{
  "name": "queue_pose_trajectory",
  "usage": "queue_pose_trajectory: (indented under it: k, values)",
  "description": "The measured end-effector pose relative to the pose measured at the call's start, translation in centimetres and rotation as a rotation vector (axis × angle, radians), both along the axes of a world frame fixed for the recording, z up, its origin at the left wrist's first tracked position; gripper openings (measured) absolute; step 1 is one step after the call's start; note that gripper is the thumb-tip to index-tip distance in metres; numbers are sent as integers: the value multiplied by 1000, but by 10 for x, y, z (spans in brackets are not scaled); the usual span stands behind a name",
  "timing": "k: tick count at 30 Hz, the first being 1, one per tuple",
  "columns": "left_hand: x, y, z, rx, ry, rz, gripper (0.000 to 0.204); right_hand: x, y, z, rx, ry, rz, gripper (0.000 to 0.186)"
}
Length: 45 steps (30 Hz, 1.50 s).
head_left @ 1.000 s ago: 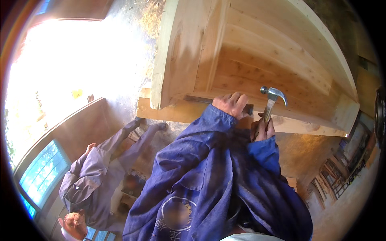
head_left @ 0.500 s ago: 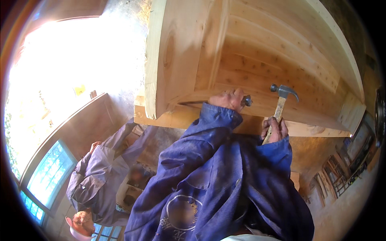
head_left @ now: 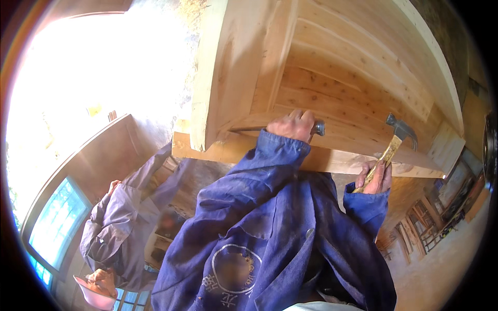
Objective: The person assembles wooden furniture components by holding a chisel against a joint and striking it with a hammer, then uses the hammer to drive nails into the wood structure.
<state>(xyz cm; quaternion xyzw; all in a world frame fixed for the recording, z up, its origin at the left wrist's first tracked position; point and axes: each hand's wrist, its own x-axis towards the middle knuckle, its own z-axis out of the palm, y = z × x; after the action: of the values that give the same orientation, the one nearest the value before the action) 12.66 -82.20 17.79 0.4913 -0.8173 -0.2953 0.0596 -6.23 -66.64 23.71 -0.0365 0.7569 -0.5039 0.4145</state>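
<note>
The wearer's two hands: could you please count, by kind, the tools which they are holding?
Claw hammer, in the right hand: 1
Long-shafted tool, in the left hand: 1
Total: 2

Work jacket, deep blue leaning violet; loose cut, heavily creased. Left sleeve long, full, ending in a wide cuff. Right sleeve of matching cloth, brighter blue. Dull round button down the front. Pale printed ring emblem with pale characters around it; brownish patch inside. Whitish cloth at lower edge. Left hand, right hand: bare.
</note>
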Motion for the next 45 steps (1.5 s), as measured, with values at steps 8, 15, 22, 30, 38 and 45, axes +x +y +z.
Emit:
queue_pose_trajectory:
  k: [8, 15, 22, 30, 38, 45]
  values:
    - [-8, -2, -8, -113, 25, 33, 17, 9, -17, 15, 30, 148, 1, 24]
    - [-4, 1, -9, -156, 61, 38, 16, 4, -7, 19, -41, 69, 37, 22]
    - [-5, 0, -4, -120, 59, 54, 16, 31, -15, 18, -167, -59, -2, 21]
    - [2, 1, -9, -42, -27, 4, 13, 53, -20, 3, 1, -195, 304, 24]
    - [-6, -13, -3, -1, -47, 63, 12, 13, -23, 10, -91, -73, 80, 24]
    - [-5, -24, -11, 28, -123, 120, 14, 4, -30, 4, -155, -165, -75, 26]
